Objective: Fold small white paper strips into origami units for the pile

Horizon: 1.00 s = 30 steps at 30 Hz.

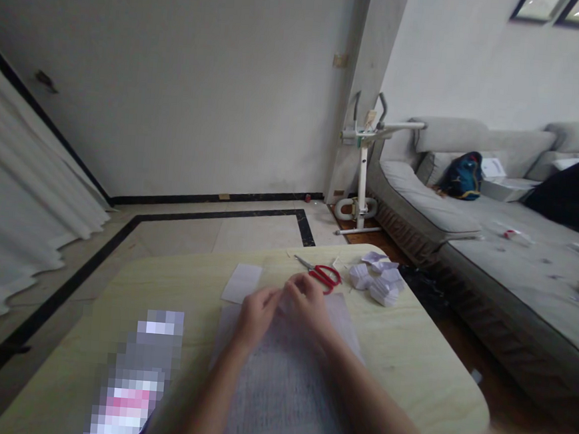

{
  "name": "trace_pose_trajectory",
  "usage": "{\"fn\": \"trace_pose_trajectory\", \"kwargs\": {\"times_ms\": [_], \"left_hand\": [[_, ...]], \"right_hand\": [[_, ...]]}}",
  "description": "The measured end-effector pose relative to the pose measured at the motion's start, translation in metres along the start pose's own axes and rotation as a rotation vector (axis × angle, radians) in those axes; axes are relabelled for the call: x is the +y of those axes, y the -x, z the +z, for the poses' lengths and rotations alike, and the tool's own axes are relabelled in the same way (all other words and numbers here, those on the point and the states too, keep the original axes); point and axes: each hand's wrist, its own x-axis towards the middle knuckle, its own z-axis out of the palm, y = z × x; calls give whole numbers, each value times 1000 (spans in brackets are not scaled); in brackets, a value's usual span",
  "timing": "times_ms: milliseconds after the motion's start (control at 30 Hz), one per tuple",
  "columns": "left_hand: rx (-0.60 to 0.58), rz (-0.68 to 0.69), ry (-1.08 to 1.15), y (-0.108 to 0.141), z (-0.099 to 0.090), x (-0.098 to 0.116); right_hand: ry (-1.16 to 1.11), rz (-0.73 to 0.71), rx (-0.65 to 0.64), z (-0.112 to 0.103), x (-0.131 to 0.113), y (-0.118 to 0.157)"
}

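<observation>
Folded papers [384,288] seem done, the flat slip [242,283] isn't; I can't tell whether left hand [256,315] or right hand [309,304] grips anything

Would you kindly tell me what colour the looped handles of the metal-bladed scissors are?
The looped handles of the metal-bladed scissors are red, shown in the head view.

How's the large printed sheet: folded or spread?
Spread: the sheet lies broad and flat on the table, its print showing between the forearms.
</observation>
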Motion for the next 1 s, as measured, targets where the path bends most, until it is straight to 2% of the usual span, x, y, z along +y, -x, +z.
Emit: {"fn": "trace_pose_trajectory", "kwargs": {"times_ms": [133,333,433,500,700,1000], "left_hand": [[-24,-13,5,1,2,0],[97,-57,84,-1,2,-5],[59,-75,78,0,3,-6],[48,-43,38,0,3,-6],[194,72,-147,0,-2,-8],[192,167,-341,0,-3,-9]], "right_hand": [[-71,20,-11,-2,0,-1],[-127,43,41,-1,4,-3],[-120,30,29,-3,6,-5],[-87,-13,12,-6,5,-4],[85,-132,-34,-7,6,-1],[140,-183,-21,-4,8,0]]}}
